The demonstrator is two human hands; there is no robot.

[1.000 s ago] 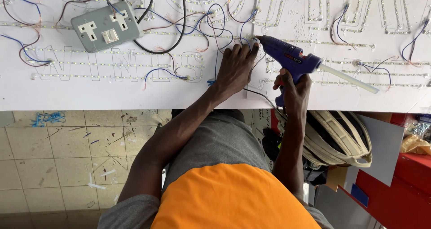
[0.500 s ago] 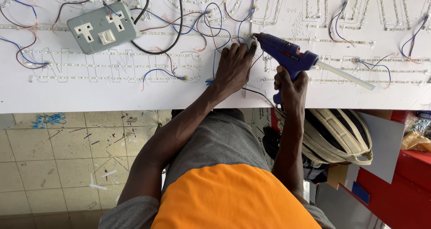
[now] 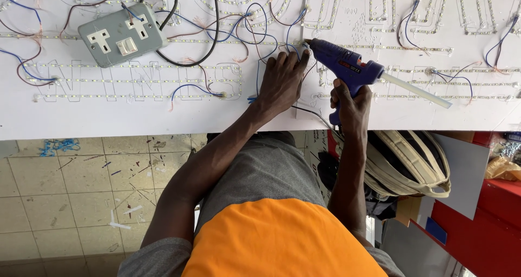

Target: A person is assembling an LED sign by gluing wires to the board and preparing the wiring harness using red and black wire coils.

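Note:
A white sign board point(image 3: 108, 117) lies in front of me, covered with rows of small LED lights shaped as letters and with thin blue, red and black wires. My left hand point(image 3: 282, 81) rests flat on the board, fingertips pressing wires down near the glue gun's nozzle. My right hand point(image 3: 350, 100) grips the handle of a blue hot glue gun point(image 3: 347, 65). Its nozzle points left and touches the board beside my left fingertips. A clear glue stick point(image 3: 415, 89) sticks out of the gun's back to the right.
A grey double wall socket box point(image 3: 122, 35) with a black cable sits on the board at upper left. Below the board are a tiled floor point(image 3: 70, 195), a beige strapped bag point(image 3: 407, 163) and red boxes point(image 3: 477, 228) at lower right.
The glue gun's nozzle and my left hand have stayed together on the wires. The view has shifted slightly, with the board sliding a little upward in the frame.

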